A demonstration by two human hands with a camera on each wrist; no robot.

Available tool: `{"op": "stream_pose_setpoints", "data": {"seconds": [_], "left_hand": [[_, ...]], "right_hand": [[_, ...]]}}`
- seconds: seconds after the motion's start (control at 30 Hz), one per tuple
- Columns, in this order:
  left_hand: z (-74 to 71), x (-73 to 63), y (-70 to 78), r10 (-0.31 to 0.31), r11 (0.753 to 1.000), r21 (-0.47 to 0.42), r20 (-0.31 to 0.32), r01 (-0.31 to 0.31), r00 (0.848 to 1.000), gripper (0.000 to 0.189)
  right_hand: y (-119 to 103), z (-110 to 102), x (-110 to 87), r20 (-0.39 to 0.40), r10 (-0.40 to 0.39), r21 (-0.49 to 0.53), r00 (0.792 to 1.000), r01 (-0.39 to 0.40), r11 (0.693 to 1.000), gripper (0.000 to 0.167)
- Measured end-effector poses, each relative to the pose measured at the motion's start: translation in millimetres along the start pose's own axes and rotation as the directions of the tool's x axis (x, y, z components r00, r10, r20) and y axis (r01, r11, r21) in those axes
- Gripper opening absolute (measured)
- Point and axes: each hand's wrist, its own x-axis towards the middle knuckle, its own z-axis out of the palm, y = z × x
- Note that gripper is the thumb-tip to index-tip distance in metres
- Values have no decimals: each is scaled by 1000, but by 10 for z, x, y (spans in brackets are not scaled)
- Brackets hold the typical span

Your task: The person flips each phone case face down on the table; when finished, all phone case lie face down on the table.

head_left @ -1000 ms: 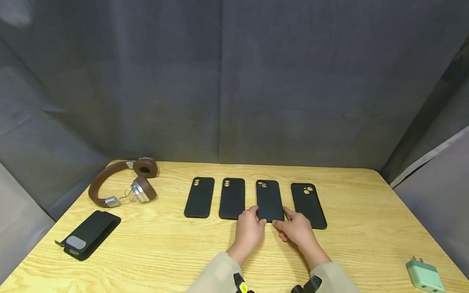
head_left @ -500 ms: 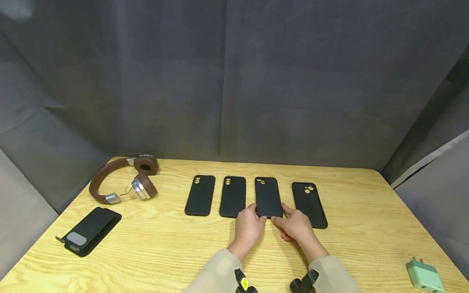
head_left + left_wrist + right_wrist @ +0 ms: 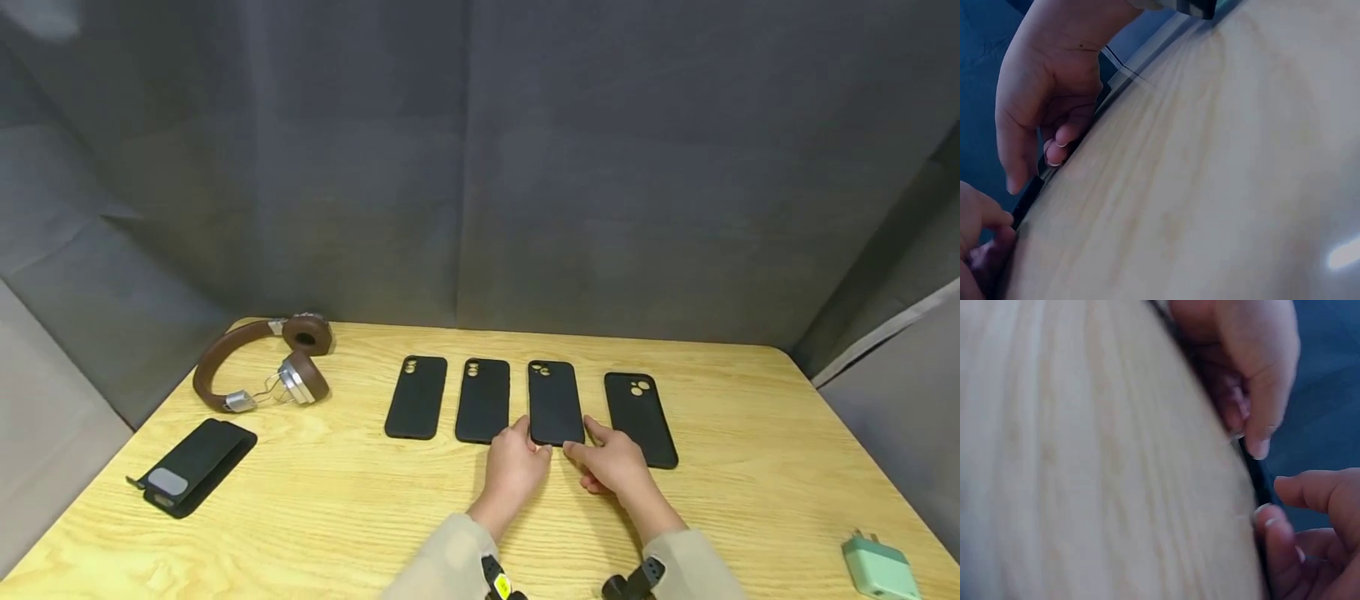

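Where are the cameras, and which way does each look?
Head: on the head, facing forward and down at the table and a black phone case; left hand, right hand and sleeves show.
Left wrist: on that wrist, facing along the table; both hands show, the left cut off.
Right wrist: on that wrist, facing along the table; both hands show, partly.
The two wrist views share both hands and the table.

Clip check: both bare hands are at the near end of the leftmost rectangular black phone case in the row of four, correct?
Not the leftmost: the head view shows the bare left hand and right hand at the near end of the row's third rectangular black phone case from the left.
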Motion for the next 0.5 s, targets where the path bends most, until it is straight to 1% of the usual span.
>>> {"op": "stream_pose_setpoints", "data": {"seconds": [0.17,0.27,0.37,0.43,0.5], "left_hand": [[-22,-69,-24,39,992,-123,51,-32,998,50],[-61,-107,-15,57,979,-199,66,-43,996,46],[-80,-146,14,79,961,-271,55,-61,995,39],[-69,-169,53,98,944,-322,52,-76,994,36],[-44,-187,102,113,931,-356,53,-87,992,34]], "right_hand": [[32,-58,-115,20,-19,131,1000,16,991,68],[27,-105,-180,49,-40,171,998,31,985,68],[29,-193,-235,66,-64,181,996,51,982,67],[52,-288,-268,62,-74,165,995,63,984,66],[89,-399,-294,53,-85,144,995,76,987,65]]}}
